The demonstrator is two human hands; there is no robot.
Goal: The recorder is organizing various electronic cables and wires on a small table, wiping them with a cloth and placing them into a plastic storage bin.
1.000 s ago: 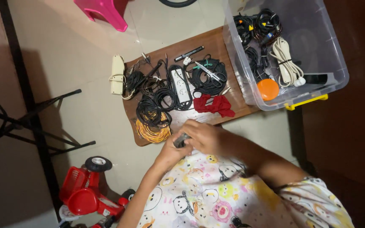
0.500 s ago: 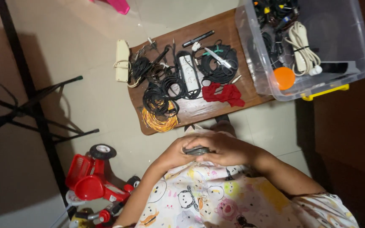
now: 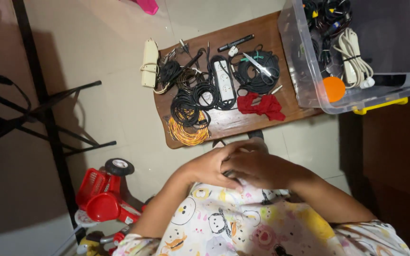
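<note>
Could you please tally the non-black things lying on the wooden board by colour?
White rectangular power strip: 1
Cream rectangular power strip: 1
Red crumpled cloth: 1
Orange-yellow coiled wire: 1
Silver scissors: 1
Total: 5

Head camera, one view, looking steeply down.

We look from the wearer's head almost straight down past the patterned shirt (image 3: 243,223) to both hands (image 3: 236,166), which sit close at lower centre. Farther off, the wooden board (image 3: 243,123) of cables fills the upper middle, the clear bin (image 3: 309,102) the upper right corner, and the tiled floor (image 3: 119,109) the left. No second view shares the scene.
</note>
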